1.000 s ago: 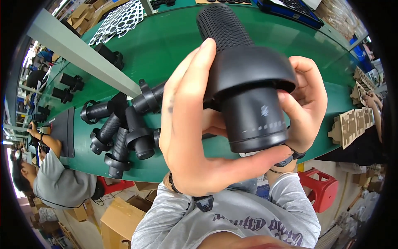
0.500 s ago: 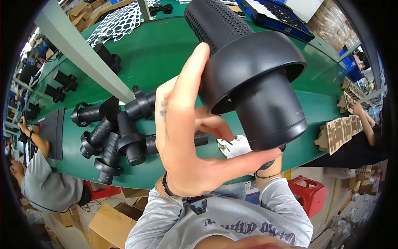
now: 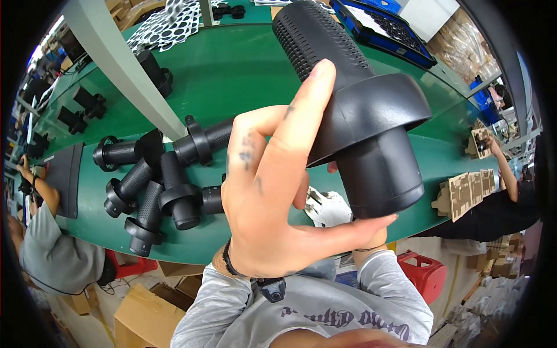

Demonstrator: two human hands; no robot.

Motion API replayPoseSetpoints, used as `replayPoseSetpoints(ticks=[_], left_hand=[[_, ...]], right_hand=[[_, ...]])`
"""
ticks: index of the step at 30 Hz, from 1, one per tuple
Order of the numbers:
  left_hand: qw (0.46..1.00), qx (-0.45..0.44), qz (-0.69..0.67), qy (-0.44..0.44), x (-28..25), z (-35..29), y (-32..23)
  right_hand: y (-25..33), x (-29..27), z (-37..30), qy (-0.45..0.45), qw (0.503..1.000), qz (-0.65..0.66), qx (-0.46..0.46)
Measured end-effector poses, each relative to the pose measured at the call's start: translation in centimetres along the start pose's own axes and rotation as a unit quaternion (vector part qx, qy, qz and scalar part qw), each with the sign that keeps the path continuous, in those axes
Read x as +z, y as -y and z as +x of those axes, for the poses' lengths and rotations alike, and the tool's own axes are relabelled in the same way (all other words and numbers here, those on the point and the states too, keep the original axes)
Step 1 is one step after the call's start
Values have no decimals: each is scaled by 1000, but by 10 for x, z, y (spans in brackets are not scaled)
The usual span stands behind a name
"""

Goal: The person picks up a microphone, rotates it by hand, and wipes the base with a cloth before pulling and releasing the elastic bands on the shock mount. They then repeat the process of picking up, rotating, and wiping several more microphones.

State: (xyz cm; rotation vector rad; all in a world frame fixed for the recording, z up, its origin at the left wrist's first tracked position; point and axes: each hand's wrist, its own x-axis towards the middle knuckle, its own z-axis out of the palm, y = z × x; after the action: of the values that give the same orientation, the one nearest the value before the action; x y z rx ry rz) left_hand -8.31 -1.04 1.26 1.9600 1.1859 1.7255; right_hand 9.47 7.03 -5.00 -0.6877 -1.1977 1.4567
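Note:
Close in front of me, a black cylindrical housing (image 3: 377, 110) is tilted, its perforated barrel up and left, its flared collar in the middle and its smooth end down. My left hand (image 3: 278, 180) is closed on it, forefinger along the collar and barrel, thumb under the smooth end. My right hand (image 3: 378, 238) is mostly hidden behind the housing; only skin near the wrist shows, its fingers out of sight. A white glove (image 3: 328, 209) with dark marks lies on the table behind. To the left lies a pile of similar black housings (image 3: 180, 197).
A white post (image 3: 122, 69) rises from the green table (image 3: 214, 69). More black housings (image 3: 154, 72) stand beyond it. At the back are sheets of black discs (image 3: 165, 32) and a blue tray (image 3: 383, 32). Cardboard inserts (image 3: 464, 194) stand right. Other people work at both sides.
The held housing has come slightly lower and turned, and my left forefinger now reaches farther across it. My head view has shifted slightly. The person on the right has moved an arm.

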Motion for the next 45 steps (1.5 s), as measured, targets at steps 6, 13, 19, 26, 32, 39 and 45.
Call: replayPoseSetpoints(ticks=[6, 13, 19, 26, 32, 39, 45], left_hand=[[999, 29, 15, -36, 4, -2, 1], [993, 9, 120, -1, -2, -2, 1], [997, 22, 72, -3, 0, 2, 3], [991, 127, 17, -27, -9, -5, 19], [985, 26, -65, -158, 6, -7, 14], [973, -82, -172, -132, 15, -6, 8], [965, -151, -207, -50, 0, -3, 17]], right_hand=[[1, 11, -1, 21, 998, -14, -55], [39, 13, -2, 81, 991, -25, -105], [23, 1, 4, 26, 993, -4, -115], [-27, -32, -5, 85, 973, 171, -130], [-35, -40, 0, 24, 953, 219, -211], [11, -5, 0, -228, 670, 706, -22], [-21, -35, 11, -90, 928, 331, -143]])
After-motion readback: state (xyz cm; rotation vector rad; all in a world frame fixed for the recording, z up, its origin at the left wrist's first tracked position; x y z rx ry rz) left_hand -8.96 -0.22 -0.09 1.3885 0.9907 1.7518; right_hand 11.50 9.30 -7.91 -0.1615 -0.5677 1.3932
